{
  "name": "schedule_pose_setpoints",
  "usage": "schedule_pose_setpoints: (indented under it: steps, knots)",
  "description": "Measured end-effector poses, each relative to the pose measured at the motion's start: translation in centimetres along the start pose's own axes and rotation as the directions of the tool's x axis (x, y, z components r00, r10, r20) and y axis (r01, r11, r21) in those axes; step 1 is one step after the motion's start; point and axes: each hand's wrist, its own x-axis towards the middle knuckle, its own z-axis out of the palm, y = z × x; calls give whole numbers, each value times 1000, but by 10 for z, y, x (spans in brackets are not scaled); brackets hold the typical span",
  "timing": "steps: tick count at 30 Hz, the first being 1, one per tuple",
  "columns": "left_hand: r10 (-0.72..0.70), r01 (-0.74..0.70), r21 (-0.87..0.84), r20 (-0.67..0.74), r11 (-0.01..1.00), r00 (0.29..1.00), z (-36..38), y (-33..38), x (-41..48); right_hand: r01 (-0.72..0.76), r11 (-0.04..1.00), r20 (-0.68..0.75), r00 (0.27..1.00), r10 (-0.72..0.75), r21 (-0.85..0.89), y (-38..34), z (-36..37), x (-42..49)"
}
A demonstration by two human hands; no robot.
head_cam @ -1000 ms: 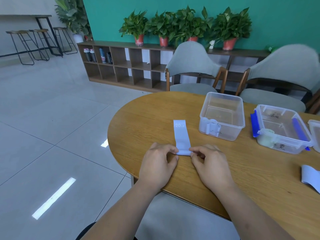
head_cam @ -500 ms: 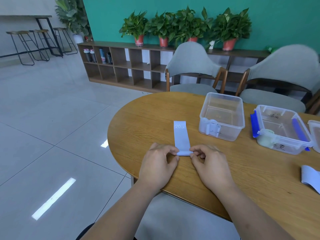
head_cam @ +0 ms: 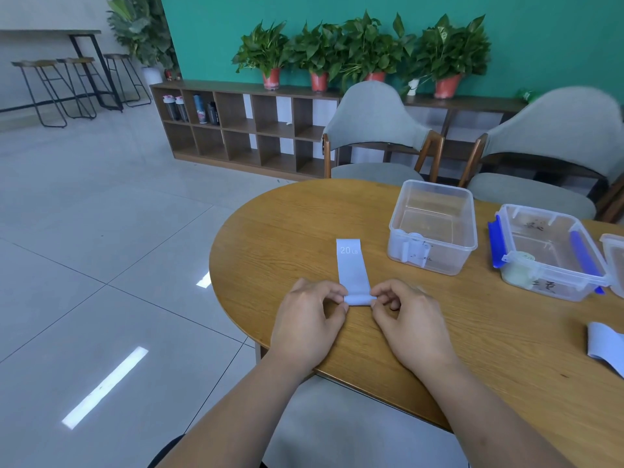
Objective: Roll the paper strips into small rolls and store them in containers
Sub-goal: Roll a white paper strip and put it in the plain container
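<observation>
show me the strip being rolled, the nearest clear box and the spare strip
strip being rolled point(head_cam: 352, 265), head view, flat unrolled part
nearest clear box point(head_cam: 449, 258), head view, front wall
spare strip point(head_cam: 604, 346), head view, flat face

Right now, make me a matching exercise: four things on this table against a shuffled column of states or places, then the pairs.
1. strip marked 20 LB
2. other strip
3. left container
4. container right of it

A. blue clips along its sides
B. near end rolled, pinched by left hand and right hand
C. cut off at the picture's right edge
D. clear, no blue parts

Pairs: 1-B, 2-C, 3-D, 4-A
</observation>
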Motion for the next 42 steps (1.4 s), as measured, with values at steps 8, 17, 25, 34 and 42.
schedule_pose_setpoints:
  steps: [8, 17, 25, 34, 42]
  knots:
    - [27, -28, 43, 13, 999, 1000, 0, -1, 2, 29, 999, 0, 1000, -29, -35, 1, -1, 0]
    - [-20, 20, 6, 12, 1000, 1000, -2, 1, 1, 12, 1000, -3, 1000, -12, -7, 0, -2, 1]
    - [9, -10, 46, 28, 999, 1000, -1, -1, 2, 27, 998, 14, 1000, -27, -54, 2, 1, 1]
    - [-26, 26, -13, 7, 1000, 1000, -2, 2, 1, -3, 1000, 1, 1000, 3, 15, 0, 0, 0]
    - [-3, 3, 27, 6, 1000, 1000, -2, 1, 1, 7, 1000, -1, 1000, -7, 6, -1, -1, 0]
